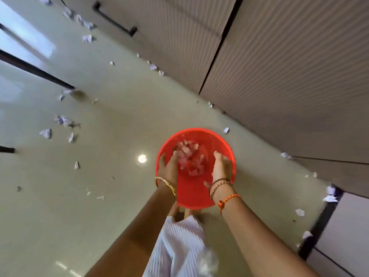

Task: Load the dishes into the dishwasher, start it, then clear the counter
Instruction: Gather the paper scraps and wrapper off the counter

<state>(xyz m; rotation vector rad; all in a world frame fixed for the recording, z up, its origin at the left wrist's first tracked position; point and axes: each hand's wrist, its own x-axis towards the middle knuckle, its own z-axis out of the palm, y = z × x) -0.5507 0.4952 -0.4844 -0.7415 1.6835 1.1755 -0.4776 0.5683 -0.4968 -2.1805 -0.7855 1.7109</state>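
While you are looking straight down, a red bucket (196, 188) is standing on the glossy beige floor (111, 120), directly ahead of your feet, and it is holding a heap of crumpled paper scraps (189, 156) at its bottom. No dishes, dishwasher or counter are showing in this view; the bucket is the only thing you are handling.

Your left hand (168, 166) is reaching down inside the bucket at its left wall, fingers extending into the paper heap; blur is hiding whether they are curling round any scrap, so its grip cannot be told. A gold bangle (165, 183) is sitting on that wrist. Your right hand (221, 166) is lying at the right inner wall of the bucket, fingers bent loosely near the rim; whether it is grasping the wall or paper cannot be told either. Thread bracelets (219, 184) and an orange cord (228, 199) are circling that wrist.

Striped white fabric (179, 246) of your clothing is hanging between your forearms.

Loose paper scraps (63, 119) are lying scattered across the floor to the left and along the base of the ribbed cabinet fronts (279, 76) running at the right. A black handle (114, 19) is showing on the farthest cabinet.
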